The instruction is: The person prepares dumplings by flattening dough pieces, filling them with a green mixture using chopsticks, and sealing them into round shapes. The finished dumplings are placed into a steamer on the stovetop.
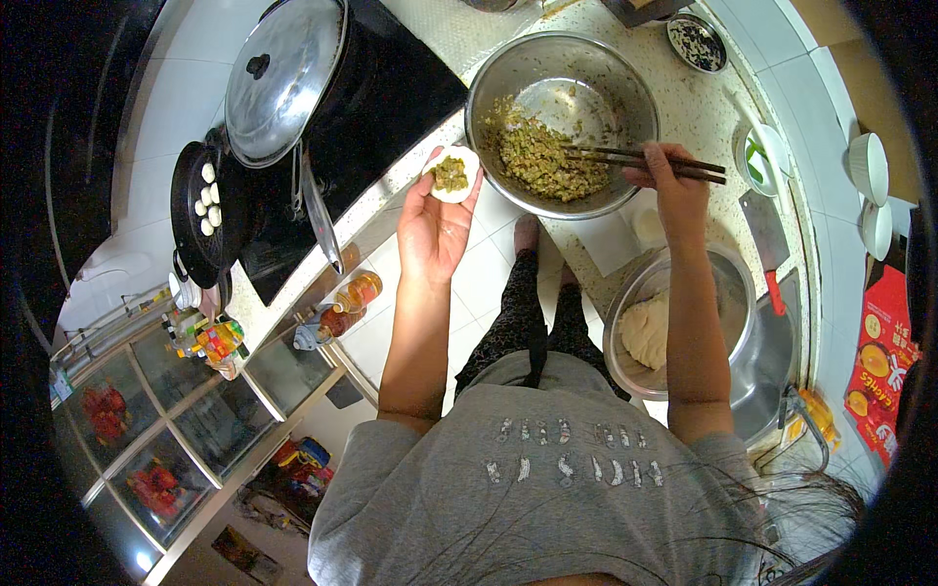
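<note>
On the fingers of my left hand (440, 227) lies a flat round dough wrapper (458, 192) topped with a mound of chopped filling (448, 174). My right hand (670, 183) grips a pair of dark chopsticks (692, 170), whose tips reach into a large steel bowl (637, 88). Chopped green and brown filling (546, 157) is heaped on the near side of this bowl. Beneath my right forearm, a second metal bowl (744, 293) holds a big lump of dough (645, 333).
At the left, a black pan (192, 256) holds several small white dough pieces (208, 201), beside a lidded wok (282, 80) on the black cooktop (403, 73). A cleaver (766, 231) with a red handle lies near the sink (780, 351). Bottles (359, 293) stand on the floor.
</note>
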`<state>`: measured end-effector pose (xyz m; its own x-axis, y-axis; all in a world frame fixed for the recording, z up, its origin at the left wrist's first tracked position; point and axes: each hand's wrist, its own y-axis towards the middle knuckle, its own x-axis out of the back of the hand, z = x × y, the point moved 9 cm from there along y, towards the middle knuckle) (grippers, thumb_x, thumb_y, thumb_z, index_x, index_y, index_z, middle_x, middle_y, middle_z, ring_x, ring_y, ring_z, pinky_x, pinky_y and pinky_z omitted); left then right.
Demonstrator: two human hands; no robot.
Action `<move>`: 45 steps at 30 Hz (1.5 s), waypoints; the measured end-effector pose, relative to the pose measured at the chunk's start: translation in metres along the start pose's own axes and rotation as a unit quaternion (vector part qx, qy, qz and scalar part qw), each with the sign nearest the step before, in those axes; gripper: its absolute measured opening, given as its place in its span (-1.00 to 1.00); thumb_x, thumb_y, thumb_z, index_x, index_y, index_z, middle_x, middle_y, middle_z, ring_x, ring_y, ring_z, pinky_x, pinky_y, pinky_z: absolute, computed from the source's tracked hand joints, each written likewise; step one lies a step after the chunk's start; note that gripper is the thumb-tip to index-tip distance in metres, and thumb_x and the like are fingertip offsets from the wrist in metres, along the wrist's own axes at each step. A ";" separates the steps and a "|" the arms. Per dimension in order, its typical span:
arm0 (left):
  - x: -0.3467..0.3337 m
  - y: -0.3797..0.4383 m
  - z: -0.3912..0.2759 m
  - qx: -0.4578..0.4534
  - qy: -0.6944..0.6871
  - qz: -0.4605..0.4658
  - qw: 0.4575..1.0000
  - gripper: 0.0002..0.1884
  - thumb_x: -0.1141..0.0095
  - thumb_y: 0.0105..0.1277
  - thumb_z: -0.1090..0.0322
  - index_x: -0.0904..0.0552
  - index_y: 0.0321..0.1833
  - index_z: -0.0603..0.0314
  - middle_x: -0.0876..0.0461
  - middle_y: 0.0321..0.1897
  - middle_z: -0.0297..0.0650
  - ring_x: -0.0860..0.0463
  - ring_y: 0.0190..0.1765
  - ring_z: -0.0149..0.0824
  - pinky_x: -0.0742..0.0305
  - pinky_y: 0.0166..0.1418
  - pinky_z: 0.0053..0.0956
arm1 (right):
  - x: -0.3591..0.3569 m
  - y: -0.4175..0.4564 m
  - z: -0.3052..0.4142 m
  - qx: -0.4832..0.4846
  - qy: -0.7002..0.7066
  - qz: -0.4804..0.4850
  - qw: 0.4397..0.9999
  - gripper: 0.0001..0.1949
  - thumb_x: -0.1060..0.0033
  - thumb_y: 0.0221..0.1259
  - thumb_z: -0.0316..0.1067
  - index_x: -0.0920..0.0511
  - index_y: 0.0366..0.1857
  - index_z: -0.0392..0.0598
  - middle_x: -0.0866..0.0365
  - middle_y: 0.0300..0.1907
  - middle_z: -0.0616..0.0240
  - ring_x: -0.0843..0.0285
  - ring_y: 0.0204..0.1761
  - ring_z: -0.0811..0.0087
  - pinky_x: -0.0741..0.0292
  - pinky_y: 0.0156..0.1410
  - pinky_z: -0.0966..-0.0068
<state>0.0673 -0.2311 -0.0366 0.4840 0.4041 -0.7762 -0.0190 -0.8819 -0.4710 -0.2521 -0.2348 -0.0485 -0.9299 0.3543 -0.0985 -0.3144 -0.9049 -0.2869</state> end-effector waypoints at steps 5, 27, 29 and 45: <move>0.013 -0.006 0.003 0.007 -0.011 -0.018 1.000 -0.56 0.15 0.44 0.39 -0.31 0.35 0.41 -0.40 0.31 0.01 -0.38 0.38 -0.09 -0.23 0.51 -0.02 | -0.025 0.002 -0.012 -0.028 -0.023 0.025 0.999 -0.78 -0.25 0.32 -0.30 -0.60 -0.26 -0.30 -0.67 -0.40 0.23 -0.71 -0.42 0.43 -0.63 -0.32 0.58; 0.027 0.001 0.026 0.055 -0.005 -0.027 0.998 -0.58 0.13 0.45 0.36 -0.33 0.29 0.47 -0.44 0.26 0.06 -0.45 0.32 -0.06 -0.33 0.46 -0.15 | -0.016 -0.007 -0.021 -0.125 0.116 0.032 0.985 -0.73 -0.18 0.34 -0.26 -0.56 -0.20 -0.35 -0.68 -0.35 0.01 -0.75 -0.40 0.22 -0.74 -0.28 0.37; 0.024 0.001 0.030 0.062 -0.002 -0.022 0.998 -0.59 0.13 0.45 0.36 -0.34 0.28 0.48 -0.46 0.25 0.06 -0.46 0.32 -0.06 -0.34 0.46 -0.17 | -0.010 -0.012 -0.015 -0.114 0.140 0.027 0.983 -0.73 -0.18 0.35 -0.27 -0.55 -0.20 -0.35 -0.68 -0.35 -0.01 -0.75 -0.40 0.19 -0.75 -0.28 0.35; -0.033 -0.002 0.066 0.138 -0.005 0.066 0.988 -0.54 0.19 0.47 0.30 -0.32 0.37 0.34 -0.42 0.32 -0.02 -0.42 0.36 -0.10 -0.36 0.42 -0.14 | -0.013 -0.047 0.034 -0.038 0.149 0.010 0.988 -0.73 -0.13 0.39 -0.26 -0.57 -0.16 -0.32 -0.68 -0.37 0.03 -0.71 -0.47 0.27 -0.66 -0.38 0.46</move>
<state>-0.0066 -0.2262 -0.0379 0.4534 0.2933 -0.8417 -0.3207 -0.8274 -0.4610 -0.2313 -0.2049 -0.0013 -0.8352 0.3999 -0.3775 -0.2704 -0.8963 -0.3514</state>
